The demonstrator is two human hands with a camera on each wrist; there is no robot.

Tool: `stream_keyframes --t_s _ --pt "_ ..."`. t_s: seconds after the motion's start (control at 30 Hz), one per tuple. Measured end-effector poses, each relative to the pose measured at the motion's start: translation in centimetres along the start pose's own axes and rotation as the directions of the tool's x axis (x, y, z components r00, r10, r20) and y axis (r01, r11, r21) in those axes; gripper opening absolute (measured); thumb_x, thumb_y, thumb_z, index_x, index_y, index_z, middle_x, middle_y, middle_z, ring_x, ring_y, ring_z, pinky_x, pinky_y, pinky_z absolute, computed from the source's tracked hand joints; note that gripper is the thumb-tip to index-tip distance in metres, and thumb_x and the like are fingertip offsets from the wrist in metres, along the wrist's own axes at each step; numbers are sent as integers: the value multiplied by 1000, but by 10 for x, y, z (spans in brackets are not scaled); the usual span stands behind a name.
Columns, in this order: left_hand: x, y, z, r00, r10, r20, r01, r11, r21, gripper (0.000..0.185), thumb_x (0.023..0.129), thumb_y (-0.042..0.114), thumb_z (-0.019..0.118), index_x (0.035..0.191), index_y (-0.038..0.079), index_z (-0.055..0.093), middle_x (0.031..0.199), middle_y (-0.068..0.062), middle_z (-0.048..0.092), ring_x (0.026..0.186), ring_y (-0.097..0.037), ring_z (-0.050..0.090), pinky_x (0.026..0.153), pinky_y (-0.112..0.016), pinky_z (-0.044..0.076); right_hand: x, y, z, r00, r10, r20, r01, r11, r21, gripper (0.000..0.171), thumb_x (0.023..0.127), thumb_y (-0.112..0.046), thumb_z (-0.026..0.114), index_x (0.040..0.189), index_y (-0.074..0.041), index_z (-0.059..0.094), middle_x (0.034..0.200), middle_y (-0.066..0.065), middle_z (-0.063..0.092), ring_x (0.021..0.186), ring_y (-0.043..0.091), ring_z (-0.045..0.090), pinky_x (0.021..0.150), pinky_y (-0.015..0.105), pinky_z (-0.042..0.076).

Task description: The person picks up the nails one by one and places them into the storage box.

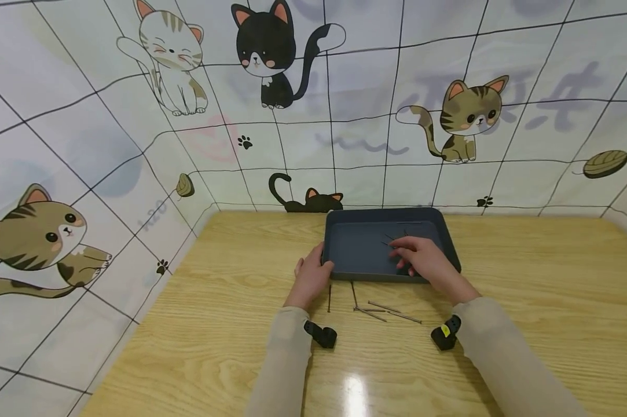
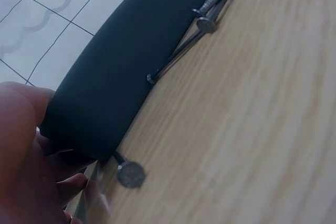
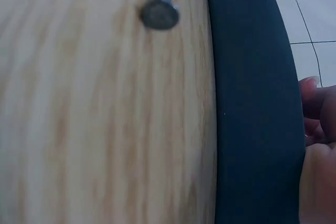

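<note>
Head view shows the left hand (image 1: 313, 277) gripping the near left corner of the tray (image 1: 344, 223) on the table (image 1: 527, 278), while the right hand (image 1: 420, 258) reaches inside over a few nails there; whether it pinches one I cannot tell. More nails (image 1: 381, 310) lie loose on the wood just before the tray. They look thin, stiff, light and slick, likely to roll, so a fingertip pinch mid-shaft seems best, clear of the sharp tip

Matt dark plastic tray (image 1: 344, 223), dull grey metal nails (image 1: 376, 310), glossy light wood-grain table (image 1: 527, 324), smooth printed backdrop (image 1: 84, 116)
</note>
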State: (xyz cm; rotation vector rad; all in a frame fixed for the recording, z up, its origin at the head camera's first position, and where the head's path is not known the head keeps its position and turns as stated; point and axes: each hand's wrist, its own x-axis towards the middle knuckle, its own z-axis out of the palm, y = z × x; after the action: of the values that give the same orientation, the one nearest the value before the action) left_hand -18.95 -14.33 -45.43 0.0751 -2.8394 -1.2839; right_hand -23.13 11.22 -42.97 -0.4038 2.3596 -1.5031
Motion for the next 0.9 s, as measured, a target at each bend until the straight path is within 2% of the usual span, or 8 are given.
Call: stream_keyframes --t_s 0.27,0.6,0.9 --pt "-1 -2 0 1000 -2 7 2 1000 2 54 88 21 40 141 13 29 140 -3 34 128 -20 29 104 -45 4 0 -3 3 999 43 13 -42 998 -48 30 95 -12 39 121 -4 52 102 14 56 70 23 54 52 30 45" --pt "-1 -1 0 1000 0 2 0 1000 4 53 89 20 40 141 14 30 140 -2 34 128 -19 29 104 -45 3 3 -4 5 996 83 29 -79 990 -113 30 94 -10 40 120 -2 54 100 13 58 68 22 53 52 30 44" --pt "-1 -1 -2 1000 -5 2 5 1000 9 54 88 20 39 141 13 29 141 -4 33 129 -20 29 104 -45 4 5 -6 5 993 108 40 -101 981 -165 32 94 -12 42 122 -1 52 95 13 57 73 20 54 56 30 43"
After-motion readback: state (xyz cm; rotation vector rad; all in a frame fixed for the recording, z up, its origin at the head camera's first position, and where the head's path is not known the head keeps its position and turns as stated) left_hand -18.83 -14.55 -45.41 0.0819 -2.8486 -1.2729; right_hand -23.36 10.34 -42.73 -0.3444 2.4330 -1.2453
